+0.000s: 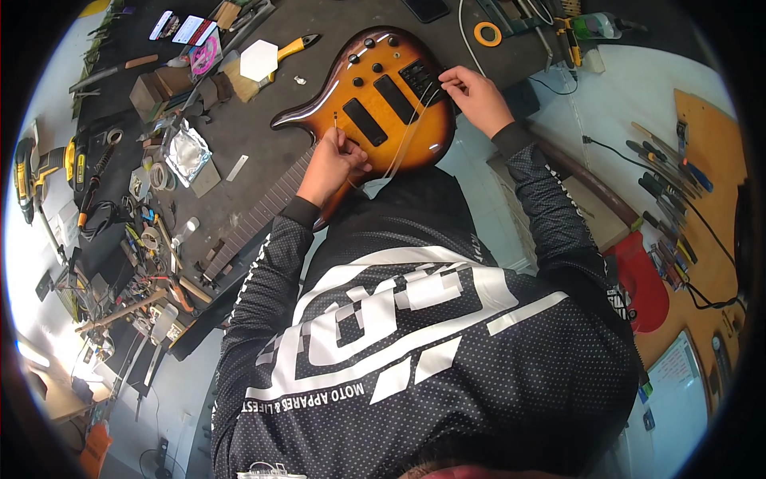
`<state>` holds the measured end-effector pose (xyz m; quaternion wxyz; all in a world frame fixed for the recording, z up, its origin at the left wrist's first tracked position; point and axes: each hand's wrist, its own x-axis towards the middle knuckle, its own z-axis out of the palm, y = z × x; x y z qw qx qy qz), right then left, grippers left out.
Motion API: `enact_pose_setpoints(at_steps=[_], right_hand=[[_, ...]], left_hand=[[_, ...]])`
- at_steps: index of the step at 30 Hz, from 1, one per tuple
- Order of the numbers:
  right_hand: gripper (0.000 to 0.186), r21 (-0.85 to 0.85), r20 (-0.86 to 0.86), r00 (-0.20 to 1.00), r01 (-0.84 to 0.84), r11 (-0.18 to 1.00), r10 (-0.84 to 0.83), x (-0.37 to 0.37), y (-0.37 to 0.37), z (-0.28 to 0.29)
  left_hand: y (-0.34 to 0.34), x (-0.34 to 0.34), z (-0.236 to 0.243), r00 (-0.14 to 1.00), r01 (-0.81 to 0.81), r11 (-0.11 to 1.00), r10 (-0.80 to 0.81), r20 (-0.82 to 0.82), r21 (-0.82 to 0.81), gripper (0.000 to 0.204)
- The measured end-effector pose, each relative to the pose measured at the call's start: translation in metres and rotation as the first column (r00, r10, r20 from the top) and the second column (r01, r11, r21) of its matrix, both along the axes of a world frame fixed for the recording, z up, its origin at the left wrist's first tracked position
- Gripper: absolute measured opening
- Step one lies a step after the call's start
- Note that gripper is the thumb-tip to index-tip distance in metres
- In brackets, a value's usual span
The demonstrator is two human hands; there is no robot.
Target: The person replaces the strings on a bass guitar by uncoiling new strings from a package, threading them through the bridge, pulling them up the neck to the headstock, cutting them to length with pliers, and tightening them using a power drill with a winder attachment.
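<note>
Both forearms, in dark dotted sleeves, rise from the lower edge and bend inward over an electric bass guitar [383,100] with a sunburst body that lies on the dark workbench [263,152] at about twelve o'clock in the view, its neck running down toward eight o'clock.

The left hand [333,164] sits at the body's lower edge near the neck joint, wrist bent, fingers curled nearly shut in a pinch on a thin string [399,148]; a short end of it stands up just above the knuckles. The right hand [476,96] lies at three o'clock of the body, beside the black bridge [419,80], fingers drawn together with the tips closed on the other stretch of the same pale string, which loops between the two hands across the pickups.

At eleven o'clock of the guitar lies a white hexagonal sheet [258,60], with a yellow-handled tool [297,46] just beside it. Further toward ten o'clock are small flat packets [194,30], white and red, and a round pink label. A crumpled silver foil bag [186,156] rests at nine o'clock. An orange roll of tape [487,33] lies at one o'clock. Screwdrivers [666,184] line an orange board at three o'clock.
</note>
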<state>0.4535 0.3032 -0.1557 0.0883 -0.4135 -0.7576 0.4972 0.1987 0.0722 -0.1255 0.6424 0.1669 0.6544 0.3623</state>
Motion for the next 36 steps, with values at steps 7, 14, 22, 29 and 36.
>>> enact_pose_setpoints(at_steps=[7,14,22,29,36], right_hand=[[0.017,0.053,-0.027,0.998,-0.046,0.998,0.048,0.001,-0.001,0.000],[0.018,0.380,-0.004,0.991,-0.125,0.917,0.137,-0.020,-0.008,0.019],[0.026,-0.297,-0.416,0.895,-0.299,0.907,0.159,-0.080,-0.060,0.069],[0.021,-0.379,-0.295,0.952,-0.191,0.906,0.077,-0.069,-0.043,0.071],[0.024,-0.541,-0.364,0.931,-0.208,0.815,-0.004,-0.053,-0.041,0.072]], left_hand=[[-0.010,-0.004,0.017,0.991,-0.131,0.991,0.131,-0.003,0.006,0.018],[0.001,-0.012,0.042,0.953,-0.066,0.992,0.032,0.300,0.104,0.018],[0.025,-0.002,0.059,0.933,0.129,0.983,-0.166,0.320,0.132,0.030],[0.032,0.003,0.062,0.947,0.042,0.993,-0.076,0.313,0.113,0.026],[0.031,0.010,0.049,0.953,-0.044,0.992,0.006,0.303,0.119,0.010]])
